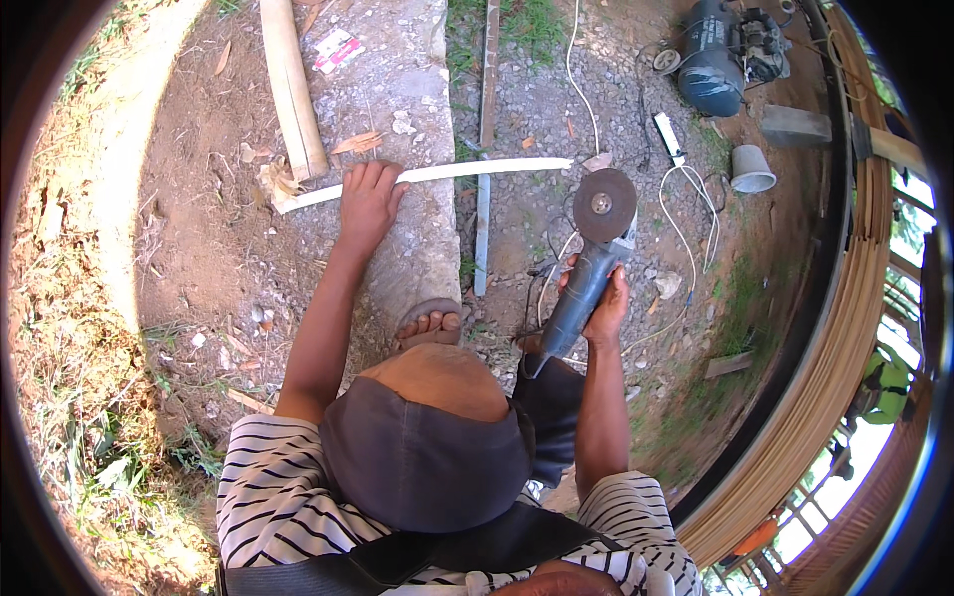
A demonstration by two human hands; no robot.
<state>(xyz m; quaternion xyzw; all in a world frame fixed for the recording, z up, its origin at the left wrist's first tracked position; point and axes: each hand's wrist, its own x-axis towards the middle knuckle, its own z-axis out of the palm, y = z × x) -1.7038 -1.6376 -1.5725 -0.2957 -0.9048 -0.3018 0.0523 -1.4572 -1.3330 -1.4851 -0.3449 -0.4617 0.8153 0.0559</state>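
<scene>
My left hand (368, 197) presses down on a long pale split strip of bamboo (477, 169) that lies across a concrete slab (417, 89). My right hand (604, 303) grips the blue-grey body of an angle grinder (586, 268). Its round brown disc (604, 204) hovers just below the strip's right end, apart from it. My sandalled foot (429, 323) rests on the slab's near end, and my bent knee is below it.
A thick bamboo pole (291, 84) lies at the back left. A thin metal bar (485, 149) crosses under the strip. White cables (686, 214), a power strip (668, 137), a grey cup (750, 169), a compressor (717, 55) and stacked curved slats (845, 328) fill the right.
</scene>
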